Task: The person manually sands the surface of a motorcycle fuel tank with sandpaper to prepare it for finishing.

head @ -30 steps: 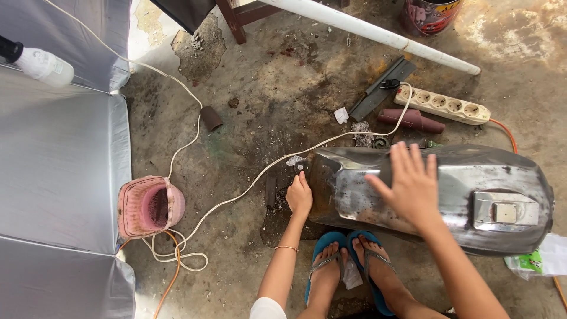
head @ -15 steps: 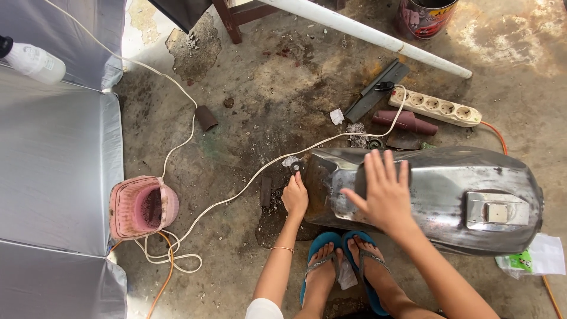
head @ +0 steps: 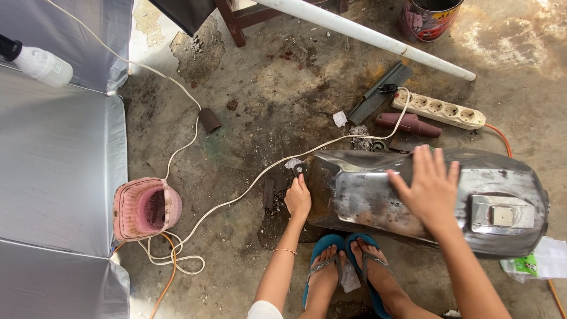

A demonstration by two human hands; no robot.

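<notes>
A bare-metal motorcycle fuel tank (head: 378, 195) lies on the concrete floor in front of my feet in blue flip-flops. My right hand (head: 428, 189) rests flat on top of the tank, fingers spread, holding nothing that shows. My left hand (head: 298, 198) grips the tank's left end, fingers curled at its edge beside a small dark round part (head: 300, 169). A square cap plate (head: 502, 214) sits on the tank's right side.
A white cord (head: 236, 195) runs from a power strip (head: 440, 109) past the tank to a pink basket-like object (head: 144, 208). A white pipe (head: 366, 35), paint can (head: 428, 18), dark red roll (head: 407, 124) and grey sheets (head: 53, 177) surround the spot.
My right hand has slid back and forth along the top of the tank. My left hand has stayed at the tank's left end.
</notes>
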